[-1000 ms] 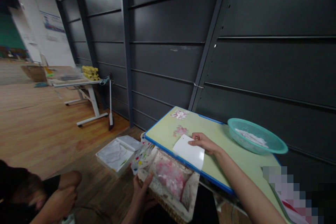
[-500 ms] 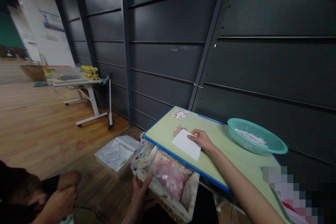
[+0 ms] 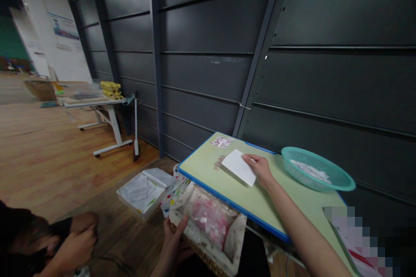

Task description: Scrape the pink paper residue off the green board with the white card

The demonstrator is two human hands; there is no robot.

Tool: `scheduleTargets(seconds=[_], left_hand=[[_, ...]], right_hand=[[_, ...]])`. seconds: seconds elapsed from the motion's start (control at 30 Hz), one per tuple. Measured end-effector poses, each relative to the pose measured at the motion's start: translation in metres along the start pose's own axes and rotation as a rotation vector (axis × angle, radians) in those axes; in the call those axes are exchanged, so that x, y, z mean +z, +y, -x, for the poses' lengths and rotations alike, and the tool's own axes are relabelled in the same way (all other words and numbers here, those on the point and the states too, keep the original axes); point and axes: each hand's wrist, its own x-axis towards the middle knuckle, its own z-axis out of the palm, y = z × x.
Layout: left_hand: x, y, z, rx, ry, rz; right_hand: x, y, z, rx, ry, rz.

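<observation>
Head view: a plain white card (image 3: 238,167), flat, four-sided and tilted, has a small dark dot near its far corner. It is pinched by one edge between the right hand's (image 3: 258,168) thumb and fingers, over the bench (image 3: 260,207); whether it touches the surface I cannot tell. The left hand (image 3: 173,240) grips the rim of a pale-lined basket (image 3: 239,242), thumb on top, with pink pieces (image 3: 209,220) inside, nearer the body than the card. Left of the right hand, the card partly hides a pinkish pile (image 3: 218,163); a paler pile (image 3: 222,142) lies beyond. Right of that hand stands a teal basin (image 3: 339,178) holding white pieces (image 3: 311,170). Beyond the left hand, an open case (image 3: 147,210) rests on the floor.
</observation>
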Motion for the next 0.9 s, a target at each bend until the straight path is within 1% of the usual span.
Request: scheduleTargets(seconds=[0.07,0.13,0.2,0.27,0.33,0.4,0.53,0.6,0.67,0.73,0.9], left_hand=[[0.001,0.001,0.001,-0.008,0.014,0.014],[0.002,0.002,0.004,-0.018,0.023,0.026],[0.003,0.004,0.006,-0.021,0.019,0.038],[0.003,0.004,0.006,-0.023,0.009,0.036],[0.002,0.003,0.005,-0.027,0.007,0.023],[0.001,0.002,0.003,-0.019,0.011,0.014],[-0.001,0.0,0.0,0.005,0.011,0.006],[-0.001,0.001,0.0,0.002,0.003,0.012],[0.0,0.001,0.002,-0.003,-0.007,0.027],[0.001,0.003,0.004,-0.012,-0.01,0.034],[0.002,0.005,0.006,-0.017,-0.008,0.018]], right_hand=[[-0.017,0.007,-0.015,-0.059,0.147,0.098],[-0.031,0.015,-0.025,-0.09,0.259,0.209],[-0.04,0.022,-0.031,-0.088,0.327,0.296],[-0.042,0.029,-0.034,-0.085,0.344,0.336],[-0.04,0.034,-0.035,-0.096,0.319,0.338],[-0.036,0.037,-0.036,-0.099,0.262,0.314],[-0.033,0.038,-0.037,-0.025,0.106,0.236],[-0.033,0.036,-0.037,-0.008,0.093,0.204],[-0.033,0.034,-0.036,-0.031,0.124,0.194],[-0.032,0.032,-0.034,-0.05,0.128,0.205],[-0.027,0.027,-0.029,-0.022,0.028,0.185]])
